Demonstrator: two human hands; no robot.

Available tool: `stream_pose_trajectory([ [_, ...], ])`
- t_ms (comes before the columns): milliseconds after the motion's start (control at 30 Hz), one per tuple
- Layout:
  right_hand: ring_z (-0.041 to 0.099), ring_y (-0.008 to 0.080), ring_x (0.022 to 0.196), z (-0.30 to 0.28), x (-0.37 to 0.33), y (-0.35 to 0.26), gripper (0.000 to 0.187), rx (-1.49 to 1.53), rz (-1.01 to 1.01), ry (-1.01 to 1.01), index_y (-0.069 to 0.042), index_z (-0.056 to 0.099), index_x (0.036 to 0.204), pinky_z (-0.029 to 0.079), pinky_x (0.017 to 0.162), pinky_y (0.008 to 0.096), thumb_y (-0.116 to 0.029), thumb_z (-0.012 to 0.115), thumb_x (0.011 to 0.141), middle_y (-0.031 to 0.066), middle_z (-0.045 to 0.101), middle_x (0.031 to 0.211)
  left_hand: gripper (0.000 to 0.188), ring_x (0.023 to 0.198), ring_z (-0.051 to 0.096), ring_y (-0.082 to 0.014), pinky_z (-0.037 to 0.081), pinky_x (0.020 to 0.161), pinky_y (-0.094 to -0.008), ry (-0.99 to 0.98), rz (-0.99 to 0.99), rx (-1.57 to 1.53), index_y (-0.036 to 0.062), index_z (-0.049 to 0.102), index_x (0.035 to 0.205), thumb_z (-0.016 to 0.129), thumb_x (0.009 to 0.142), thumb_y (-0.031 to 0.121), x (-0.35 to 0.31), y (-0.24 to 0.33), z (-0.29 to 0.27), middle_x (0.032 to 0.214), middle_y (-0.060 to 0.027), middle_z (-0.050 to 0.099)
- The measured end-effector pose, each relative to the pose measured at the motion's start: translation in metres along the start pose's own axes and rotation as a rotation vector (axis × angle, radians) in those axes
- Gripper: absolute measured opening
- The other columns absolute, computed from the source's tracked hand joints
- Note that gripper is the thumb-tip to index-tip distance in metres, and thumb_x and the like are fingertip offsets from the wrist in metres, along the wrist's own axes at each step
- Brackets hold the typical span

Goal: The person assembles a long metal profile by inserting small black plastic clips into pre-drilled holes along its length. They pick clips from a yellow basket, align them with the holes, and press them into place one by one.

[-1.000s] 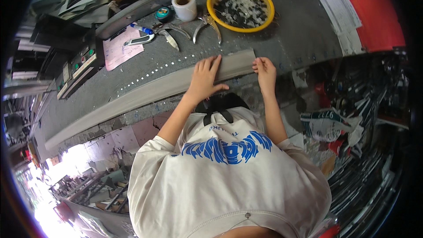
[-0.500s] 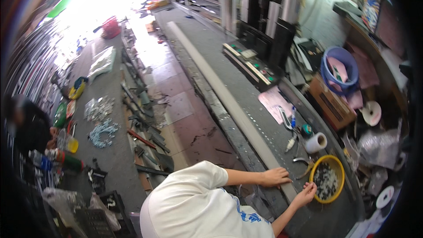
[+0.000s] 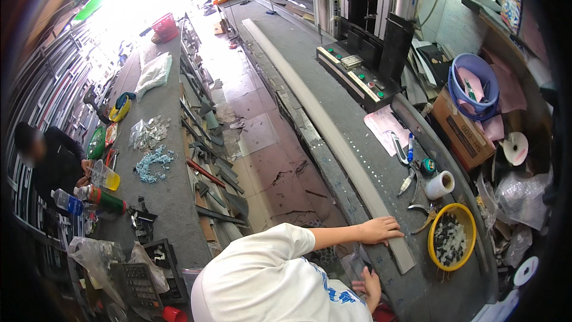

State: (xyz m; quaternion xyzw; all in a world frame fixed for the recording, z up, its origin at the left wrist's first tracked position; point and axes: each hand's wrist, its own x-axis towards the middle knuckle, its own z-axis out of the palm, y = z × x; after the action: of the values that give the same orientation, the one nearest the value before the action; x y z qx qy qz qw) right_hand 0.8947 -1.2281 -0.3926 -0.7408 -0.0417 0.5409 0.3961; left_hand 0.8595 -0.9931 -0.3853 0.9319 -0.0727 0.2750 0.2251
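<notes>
A long, straight grey bar [image 3: 322, 122] lies lengthwise along the workbench [image 3: 286, 42], its near end by my body. My left hand [image 3: 380, 230] is laid across the bar close to that end, fingers curled over its far edge. Lower down, at the bench's near edge, is my right hand [image 3: 370, 289], apart from the bar. Its fingers are bent and partly blurred. A small dark thing shows at its fingertips, too unclear to name. A yellow bowl [image 3: 433, 256] of black and whitish small pieces stands right of the bar's end.
Beside the bowl are pliers [image 3: 424, 217], a white roll [image 3: 439, 185] and a blue pen [image 3: 410, 147]. A machine with a button panel [image 3: 351, 77] stands farther back. Across the aisle, another person [image 3: 56, 161] sits at a second bench [image 3: 161, 203] with bottles and small parts.
My right hand has moved from the bowl's rim left to the bench's near edge, uncovering the bar's end. My left hand stays on the bar. The whole view has shifted slightly.
</notes>
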Motion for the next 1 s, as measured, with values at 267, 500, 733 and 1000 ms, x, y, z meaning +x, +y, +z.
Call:
stream_pose_trajectory([
  [267, 0.066, 0.0231, 0.087, 0.039, 0.059, 0.065, 0.026, 0.645, -0.430, -0.095, 0.004, 0.060, 0.107, 0.054, 0.080, 0.0360, -0.019, 0.049, 0.104, 0.0124, 0.066, 0.096, 0.067, 0.115, 0.053, -0.0327, 0.040, 0.104, -0.0436, -0.058, -0.082, -0.034, 0.0090, 0.056, 0.128, 0.079, 0.069, 0.032, 0.001, 0.001, -0.003, 0.115, -0.0119, 0.057],
  [500, 0.071, 0.0250, 0.086, 0.005, 0.045, 0.086, 0.032, 0.330, -0.172, -0.248, 0.006, 0.062, 0.102, 0.058, 0.075, 0.0329, -0.023, 0.048, 0.104, 0.0159, 0.070, 0.095, 0.068, 0.122, 0.049, -0.0321, 0.037, 0.108, -0.0455, -0.128, -0.069, -0.106, 0.0118, 0.050, 0.136, 0.076, 0.075, 0.027, 0.004, -0.007, -0.004, 0.128, -0.0128, 0.053],
  [733, 0.069, 0.0219, 0.085, 0.026, 0.077, 0.105, 0.031, 0.023, -0.025, 0.537, 0.007, 0.060, 0.120, 0.053, 0.075, 0.0300, -0.006, 0.054, 0.092, 0.0155, 0.070, 0.109, 0.063, 0.129, 0.041, -0.0409, 0.034, 0.110, -0.0514, -0.226, 0.015, -0.257, 0.0097, 0.052, 0.132, 0.076, 0.074, 0.016, -0.018, -0.063, -0.080, 0.135, -0.0181, 0.047],
  [1000, 0.061, 0.0426, 0.106, 0.055, 0.023, 0.045, 0.029, -0.142, 0.054, 1.406, 0.006, 0.064, 0.109, 0.047, 0.092, 0.0465, -0.015, 0.063, 0.090, 0.0270, 0.063, 0.116, 0.070, 0.124, 0.043, -0.0375, 0.035, 0.106, -0.0494, -0.315, -0.262, -0.007, 0.0150, 0.058, 0.131, 0.084, 0.067, 0.027, -0.072, -0.209, -0.221, 0.130, -0.0126, 0.053],
])
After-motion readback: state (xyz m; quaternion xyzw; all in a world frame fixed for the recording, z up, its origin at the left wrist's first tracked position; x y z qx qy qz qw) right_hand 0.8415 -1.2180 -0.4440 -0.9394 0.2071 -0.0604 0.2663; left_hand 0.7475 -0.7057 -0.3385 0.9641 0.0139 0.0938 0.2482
